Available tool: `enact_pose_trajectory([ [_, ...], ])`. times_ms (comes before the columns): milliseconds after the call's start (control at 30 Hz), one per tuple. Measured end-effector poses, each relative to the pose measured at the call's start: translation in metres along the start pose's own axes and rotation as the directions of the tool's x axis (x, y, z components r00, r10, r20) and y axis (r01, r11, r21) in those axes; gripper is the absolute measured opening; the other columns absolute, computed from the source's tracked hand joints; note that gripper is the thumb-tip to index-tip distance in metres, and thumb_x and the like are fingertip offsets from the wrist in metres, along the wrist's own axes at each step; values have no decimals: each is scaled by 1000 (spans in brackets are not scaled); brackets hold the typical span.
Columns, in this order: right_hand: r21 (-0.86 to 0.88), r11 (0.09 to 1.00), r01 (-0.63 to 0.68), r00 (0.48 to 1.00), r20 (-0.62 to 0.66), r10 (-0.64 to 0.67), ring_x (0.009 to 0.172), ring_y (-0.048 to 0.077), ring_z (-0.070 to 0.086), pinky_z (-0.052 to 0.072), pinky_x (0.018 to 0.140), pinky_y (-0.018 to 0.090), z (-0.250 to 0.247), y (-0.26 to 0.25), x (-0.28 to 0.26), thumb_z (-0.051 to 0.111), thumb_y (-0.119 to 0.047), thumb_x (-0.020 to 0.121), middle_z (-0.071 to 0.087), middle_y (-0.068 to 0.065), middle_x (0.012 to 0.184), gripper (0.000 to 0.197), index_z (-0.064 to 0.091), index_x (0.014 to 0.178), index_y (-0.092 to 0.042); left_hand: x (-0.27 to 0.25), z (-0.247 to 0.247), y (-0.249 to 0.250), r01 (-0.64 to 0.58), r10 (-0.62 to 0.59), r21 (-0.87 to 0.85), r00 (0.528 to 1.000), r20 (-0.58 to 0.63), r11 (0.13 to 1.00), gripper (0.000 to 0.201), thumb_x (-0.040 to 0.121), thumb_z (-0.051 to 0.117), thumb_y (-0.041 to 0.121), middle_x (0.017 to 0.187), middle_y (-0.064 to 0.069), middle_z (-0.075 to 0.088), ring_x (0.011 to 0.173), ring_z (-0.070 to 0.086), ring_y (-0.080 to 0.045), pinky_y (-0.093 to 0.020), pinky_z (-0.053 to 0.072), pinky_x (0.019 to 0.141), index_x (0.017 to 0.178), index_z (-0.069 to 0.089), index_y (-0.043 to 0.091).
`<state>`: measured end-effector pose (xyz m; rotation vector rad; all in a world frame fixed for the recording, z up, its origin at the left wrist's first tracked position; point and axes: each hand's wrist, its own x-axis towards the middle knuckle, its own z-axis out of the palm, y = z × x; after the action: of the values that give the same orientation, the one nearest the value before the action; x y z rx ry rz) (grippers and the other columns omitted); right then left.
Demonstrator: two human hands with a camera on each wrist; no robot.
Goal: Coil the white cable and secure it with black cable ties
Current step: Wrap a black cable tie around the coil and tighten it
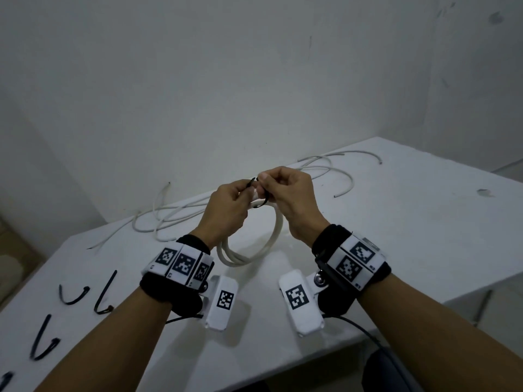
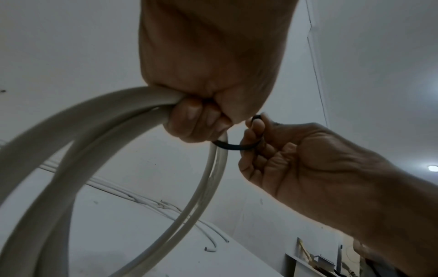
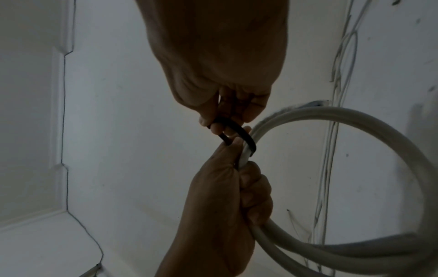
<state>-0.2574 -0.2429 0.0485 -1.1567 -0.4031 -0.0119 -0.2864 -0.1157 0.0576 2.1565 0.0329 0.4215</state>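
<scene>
Above the table I hold a white cable coil (image 1: 273,239) of a few loops upright between both hands. My left hand (image 1: 245,193) grips the top of the coil (image 2: 78,142), fingers curled round the strands, and its thumb and forefinger touch one end of a black cable tie (image 1: 259,205). The tie (image 3: 246,137) is looped around the strands just beside that grip. My right hand (image 1: 266,184) pinches the tie's other part (image 2: 234,147) between thumb and fingers. The tie's ends are partly hidden by the fingers.
Loose white cables (image 1: 167,219) sprawl across the back of the white table (image 1: 396,236), some reaching the far right (image 1: 343,176). Several spare black ties (image 1: 74,296) lie at the front left. The table's right edge (image 1: 441,281) runs close by, and a wall stands behind.
</scene>
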Motion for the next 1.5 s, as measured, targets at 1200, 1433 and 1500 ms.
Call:
enact_pose_trajectory([
  [1200, -510, 847, 147, 989, 74, -127, 63, 12, 52, 47, 65, 28, -18, 0, 27, 62, -14, 89, 56, -5, 65, 26, 52, 65, -19, -3, 3, 36, 70, -68, -7, 983, 171, 997, 21, 90, 40, 9, 52, 2, 47, 40, 30, -10, -19, 23, 38, 100, 58, 13],
  [1433, -549, 825, 134, 988, 133, -73, 68, 15, 53, 48, 67, 33, -22, 4, 27, 57, -15, 91, 55, -2, 68, 21, 53, 71, -11, -4, 7, 25, 46, -41, -20, 979, 198, 999, 19, 99, 48, 31, 46, 11, 43, 39, 29, -9, -19, 22, 40, 99, 55, 13],
  [1500, -516, 850, 109, 992, 117, -56, 67, 16, 54, 47, 65, 34, -24, 1, 30, 54, -16, 93, 59, 3, 71, 25, 53, 69, -15, -5, 6, 23, 45, -45, 4, 975, 218, 999, 17, 99, 50, 30, 48, 11, 47, 39, 27, -9, -19, 21, 39, 100, 54, 13],
])
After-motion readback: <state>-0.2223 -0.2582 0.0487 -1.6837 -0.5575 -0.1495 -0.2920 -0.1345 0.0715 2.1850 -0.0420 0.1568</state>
